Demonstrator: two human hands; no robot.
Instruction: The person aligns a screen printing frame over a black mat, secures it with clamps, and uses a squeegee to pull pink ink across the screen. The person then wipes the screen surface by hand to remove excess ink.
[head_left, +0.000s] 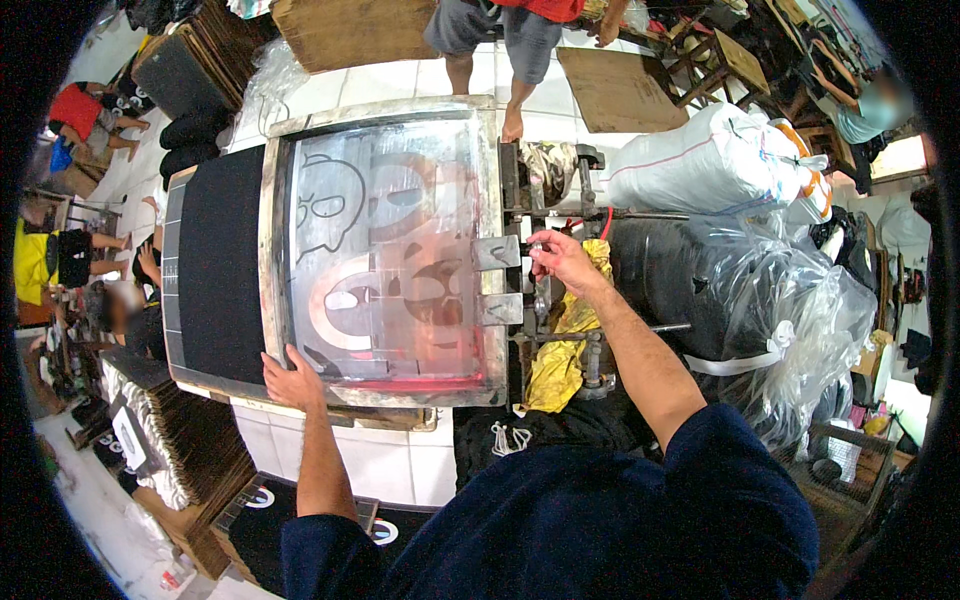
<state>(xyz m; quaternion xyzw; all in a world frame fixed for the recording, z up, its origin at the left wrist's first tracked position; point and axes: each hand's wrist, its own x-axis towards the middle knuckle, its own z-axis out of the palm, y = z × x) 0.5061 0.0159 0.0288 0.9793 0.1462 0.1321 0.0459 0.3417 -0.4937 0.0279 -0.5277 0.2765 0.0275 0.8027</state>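
A screen-printing screen [274, 245] with a pale wooden-looking frame lies over a black board [210, 250]; its grey mesh shows cartoon outlines, pale shapes and red ink along the lower edge. My left hand [295, 383] grips the frame's lower left corner. My right hand [558, 262] pinches a small metal knob [538, 249] on the clamp rig at the screen's right side, beside two metal plates [498, 251]. Crumpled yellow plastic [555, 370] hangs on the rig behind that hand.
A co-worker's bare legs [515, 90] stand beyond the screen. White sacks [690, 165] and a plastic-wrapped black bundle [700, 290] are at right. Stacked boards [180, 470] and printed black pieces [260, 540] sit lower left. Other people [85, 120] work along both sides.
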